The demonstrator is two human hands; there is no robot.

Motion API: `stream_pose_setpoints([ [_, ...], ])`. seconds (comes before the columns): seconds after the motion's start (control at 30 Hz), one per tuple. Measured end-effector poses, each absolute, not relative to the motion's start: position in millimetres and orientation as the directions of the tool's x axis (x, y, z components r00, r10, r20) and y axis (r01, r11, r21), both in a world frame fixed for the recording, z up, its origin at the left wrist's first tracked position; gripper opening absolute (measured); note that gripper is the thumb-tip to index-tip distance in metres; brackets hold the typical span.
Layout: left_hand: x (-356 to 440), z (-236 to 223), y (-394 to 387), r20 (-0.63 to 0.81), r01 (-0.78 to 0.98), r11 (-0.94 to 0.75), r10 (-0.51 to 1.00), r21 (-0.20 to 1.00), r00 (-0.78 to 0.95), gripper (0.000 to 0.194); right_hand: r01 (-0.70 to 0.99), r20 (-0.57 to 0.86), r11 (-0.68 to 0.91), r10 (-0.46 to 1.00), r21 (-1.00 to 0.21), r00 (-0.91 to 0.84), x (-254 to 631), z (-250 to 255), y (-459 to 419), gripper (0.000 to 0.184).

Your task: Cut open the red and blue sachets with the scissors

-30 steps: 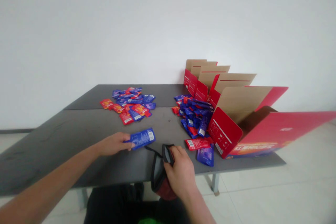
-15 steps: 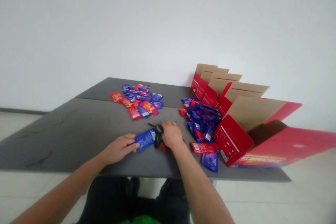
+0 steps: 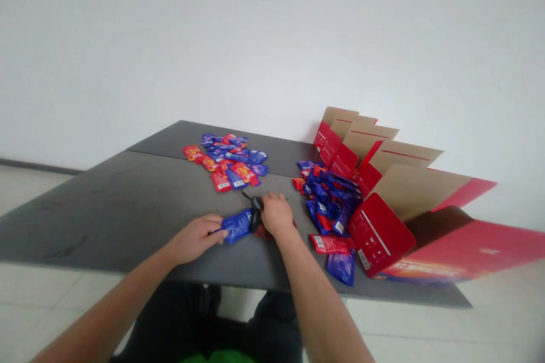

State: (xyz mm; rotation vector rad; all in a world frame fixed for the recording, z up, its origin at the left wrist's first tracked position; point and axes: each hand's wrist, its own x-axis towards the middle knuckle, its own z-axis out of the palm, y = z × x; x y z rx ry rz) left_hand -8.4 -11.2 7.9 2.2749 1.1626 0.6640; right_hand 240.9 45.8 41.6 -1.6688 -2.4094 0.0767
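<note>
My left hand (image 3: 198, 240) pinches the left end of a blue printed pouch (image 3: 236, 226) close above the table's near side. The pouch's right end meets a black hand tool (image 3: 256, 212) whose exact kind I cannot make out. My right hand (image 3: 276, 214) is closed over the tool from the right and hides most of it. A thin dark part sticks out at its upper left, and something dark red shows below the hand. I cannot tell whether the pouch lies inside the tool or only against it.
A pile of red and blue pouches (image 3: 230, 156) lies farther back on the dark table (image 3: 106, 204). Another pile (image 3: 330, 195) rests to the right against several open red cartons (image 3: 378, 235) with raised flaps. A red pouch (image 3: 331, 244) and a purple one (image 3: 341, 266) lie near the front.
The view has tilted slightly. The tool now covers more of the pouch's right end, and less of the pouch shows between it and my left hand. Both hands keep their grip.
</note>
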Motion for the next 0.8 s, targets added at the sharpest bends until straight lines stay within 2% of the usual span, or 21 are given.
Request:
stream_pose_setpoints([
  [0.1,-9.4,6.8,-11.5,0.188,0.594,-0.506,0.837,0.625,0.515,0.041,0.926,0.2,0.321,0.938,-0.2,-0.282,240.0,53.4,38.5,0.023],
  [0.2,-9.6,4.0,-11.5,0.196,0.617,-0.497,0.849,0.61,0.491,0.038,0.8,0.286,0.544,0.832,-0.254,-0.475,219.3,52.3,20.6,0.028],
  [0.27,-9.2,3.2,-11.5,0.199,0.641,-0.479,0.865,0.6,0.461,0.035,0.702,0.248,0.67,0.742,-0.242,-0.623,209.6,45.4,17.5,0.025],
  [0.3,-8.9,3.4,-11.6,0.196,0.648,-0.475,0.868,0.595,0.457,0.035,0.701,0.205,0.674,0.738,-0.232,-0.643,209.2,42.1,20.3,0.023],
  [0.37,-8.3,4.9,-11.8,0.181,0.645,-0.485,0.858,0.591,0.48,0.038,0.778,0.141,0.591,0.806,-0.211,-0.574,217.0,38.7,32.1,0.019],
  [0.5,-8.6,6.8,-12.1,0.193,0.617,-0.519,0.834,0.592,0.517,0.042,0.901,0.164,0.388,0.918,-0.192,-0.36,237.5,48.5,48.7,0.02],
  [0.57,-9.6,4.6,-11.6,0.189,0.618,-0.516,0.835,0.593,0.516,0.042,0.881,0.228,0.424,0.897,-0.207,-0.378,234.5,53.5,41.4,0.022],
  [0.63,-10.5,1.0,-10.8,0.194,0.63,-0.501,0.849,0.593,0.491,0.039,0.79,0.282,0.575,0.81,-0.211,-0.514,224.4,52.3,28.9,0.024],
  [0.7,-10.9,-1.4,-10.1,0.207,0.643,-0.487,0.862,0.591,0.463,0.036,0.694,0.267,0.693,0.719,-0.197,-0.642,216.8,45.5,21.4,0.022],
  [0.8,-9.8,0.7,-10.0,0.194,0.652,-0.494,0.857,0.575,0.478,0.038,0.767,0.174,0.615,0.788,-0.184,-0.59,224.2,36.0,29.0,0.016],
])
